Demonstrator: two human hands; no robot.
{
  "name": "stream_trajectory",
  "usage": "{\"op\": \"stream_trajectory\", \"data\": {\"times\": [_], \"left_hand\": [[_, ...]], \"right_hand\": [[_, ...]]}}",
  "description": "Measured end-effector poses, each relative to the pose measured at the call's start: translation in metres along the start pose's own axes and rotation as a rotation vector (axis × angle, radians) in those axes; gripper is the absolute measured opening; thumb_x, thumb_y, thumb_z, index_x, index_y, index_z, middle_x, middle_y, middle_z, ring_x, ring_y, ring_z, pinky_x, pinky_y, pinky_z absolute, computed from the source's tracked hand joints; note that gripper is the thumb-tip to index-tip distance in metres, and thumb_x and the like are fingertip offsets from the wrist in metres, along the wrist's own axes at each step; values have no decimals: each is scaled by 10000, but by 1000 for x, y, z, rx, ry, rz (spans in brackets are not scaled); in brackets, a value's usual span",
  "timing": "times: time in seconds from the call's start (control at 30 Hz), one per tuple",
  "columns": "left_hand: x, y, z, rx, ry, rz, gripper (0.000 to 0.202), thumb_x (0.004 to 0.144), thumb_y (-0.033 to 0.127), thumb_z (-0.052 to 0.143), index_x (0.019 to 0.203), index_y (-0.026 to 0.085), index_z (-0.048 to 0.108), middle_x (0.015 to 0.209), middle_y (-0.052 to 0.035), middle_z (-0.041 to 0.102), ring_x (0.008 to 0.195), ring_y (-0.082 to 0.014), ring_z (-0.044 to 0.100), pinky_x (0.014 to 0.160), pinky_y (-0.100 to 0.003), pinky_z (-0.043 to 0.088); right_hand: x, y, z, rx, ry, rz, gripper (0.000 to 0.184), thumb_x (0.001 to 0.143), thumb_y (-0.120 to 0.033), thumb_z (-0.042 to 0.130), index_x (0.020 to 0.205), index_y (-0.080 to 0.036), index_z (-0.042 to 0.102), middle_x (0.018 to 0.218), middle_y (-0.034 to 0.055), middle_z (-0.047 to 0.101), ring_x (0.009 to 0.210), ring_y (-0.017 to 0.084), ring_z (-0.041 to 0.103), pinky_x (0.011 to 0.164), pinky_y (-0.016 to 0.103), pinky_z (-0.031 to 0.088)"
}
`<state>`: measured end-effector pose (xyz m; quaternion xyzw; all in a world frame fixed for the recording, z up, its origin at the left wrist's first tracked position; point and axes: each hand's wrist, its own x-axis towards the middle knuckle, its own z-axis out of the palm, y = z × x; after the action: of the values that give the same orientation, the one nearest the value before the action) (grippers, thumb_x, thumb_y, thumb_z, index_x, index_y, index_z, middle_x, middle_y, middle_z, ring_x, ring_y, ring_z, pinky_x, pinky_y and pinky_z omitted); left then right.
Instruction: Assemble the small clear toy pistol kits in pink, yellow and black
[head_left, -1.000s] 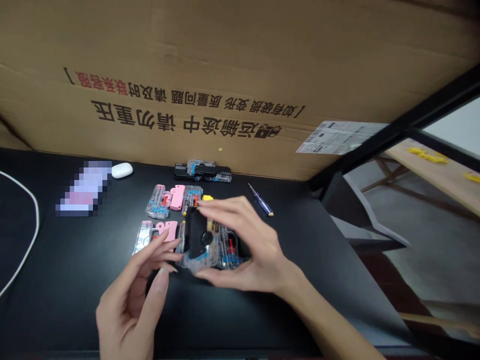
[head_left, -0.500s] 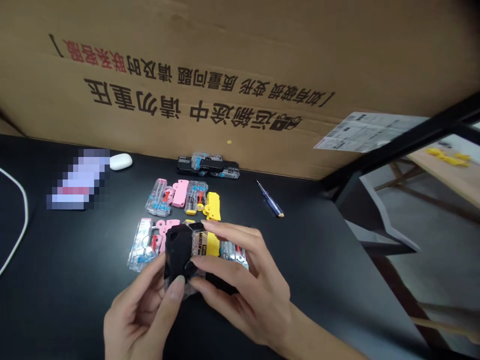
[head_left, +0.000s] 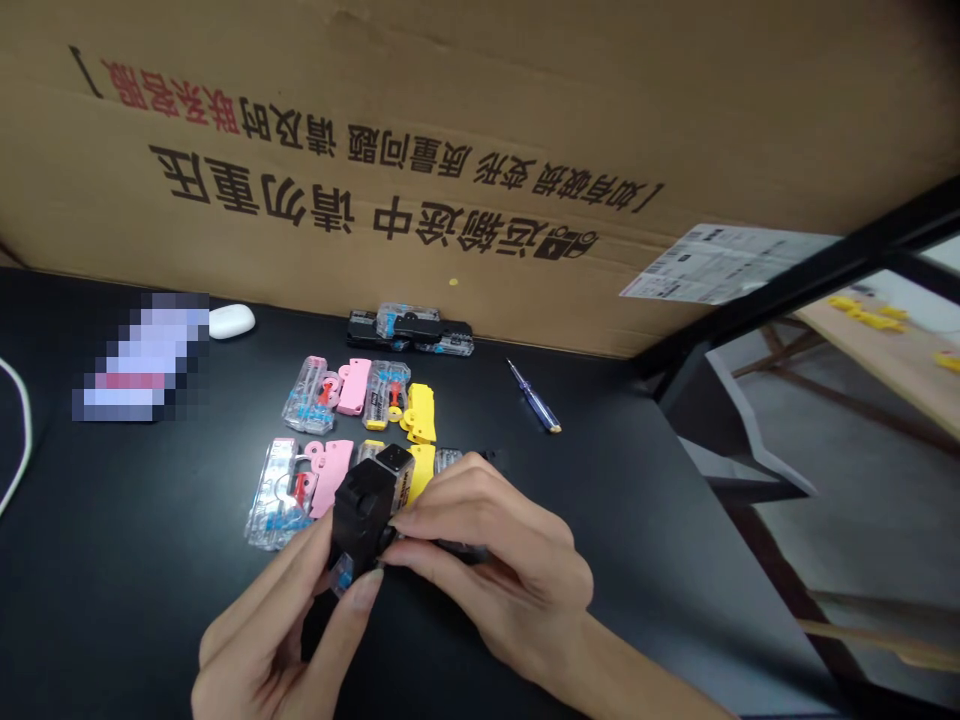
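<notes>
Both my hands hold one small toy piece [head_left: 364, 520], black on one side with clear plastic and a blue bit at its lower end. My left hand [head_left: 277, 630] pinches its lower left edge with thumb and fingers. My right hand [head_left: 502, 565] grips its right side, fingers curled over it. Just behind my hands, two rows of similar small pieces lie on the black table [head_left: 112, 560]: clear and pink ones [head_left: 300, 485] in the near row, clear, pink and yellow ones [head_left: 360, 395] in the far row.
A black and clear piece [head_left: 409, 330] lies by the big cardboard box [head_left: 450, 150] at the back. A blue-handled screwdriver [head_left: 534, 397] lies to the right, a white earbud case [head_left: 231, 321] and a white cable [head_left: 16, 450] to the left. The table edge drops off at right.
My left hand, open a second ago, has closed on the black piece alongside my right hand. Both hands have drawn the piece nearer to me and lower over the table.
</notes>
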<state>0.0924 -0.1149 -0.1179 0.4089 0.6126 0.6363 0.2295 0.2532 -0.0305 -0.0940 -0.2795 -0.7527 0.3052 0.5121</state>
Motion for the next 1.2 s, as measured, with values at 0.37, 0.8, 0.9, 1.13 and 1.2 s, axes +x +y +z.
{"op": "stream_trajectory", "data": {"times": [0.37, 0.8, 0.9, 1.13, 1.2], "left_hand": [[5, 0, -2, 86, -94, 73, 370, 951, 177, 900, 1279, 347, 913, 1247, 19, 918, 980, -245, 923, 919, -357, 800], [0, 0, 1, 56, -41, 21, 402, 931, 158, 909, 1254, 395, 916, 1255, 55, 916, 953, -227, 920, 870, -326, 796], [0, 0, 4, 38, -37, 34, 380, 940, 179, 911, 1254, 393, 915, 1241, 53, 919, 938, -222, 921, 851, -317, 794], [1, 0, 10, 52, 23, -31, 236, 919, 284, 931, 1153, 313, 944, 1133, 10, 937, 862, -228, 919, 751, -268, 767], [1, 0, 10, 56, 17, -39, 240, 915, 281, 926, 1151, 317, 944, 1116, 12, 939, 835, -218, 914, 732, -261, 759]], "right_hand": [[4, 2, -3, 138, 4, 249, 156, 933, -283, 999, 1012, -285, 865, 930, 12, 853, 839, 206, 789, 762, 376, 658], [8, 3, -1, 292, 62, 401, 144, 851, -328, 1062, 872, -305, 922, 786, 1, 838, 736, 194, 754, 710, 362, 622], [8, 4, 0, 320, 70, 424, 141, 838, -304, 1070, 865, -312, 931, 782, 0, 834, 731, 183, 746, 708, 344, 612], [9, 4, -1, 360, 87, 549, 157, 794, -323, 1094, 808, -320, 938, 761, 10, 823, 737, 176, 726, 736, 329, 602], [9, 4, -1, 375, 91, 559, 162, 782, -315, 1100, 808, -326, 940, 762, 8, 823, 737, 173, 721, 739, 323, 601]]}}
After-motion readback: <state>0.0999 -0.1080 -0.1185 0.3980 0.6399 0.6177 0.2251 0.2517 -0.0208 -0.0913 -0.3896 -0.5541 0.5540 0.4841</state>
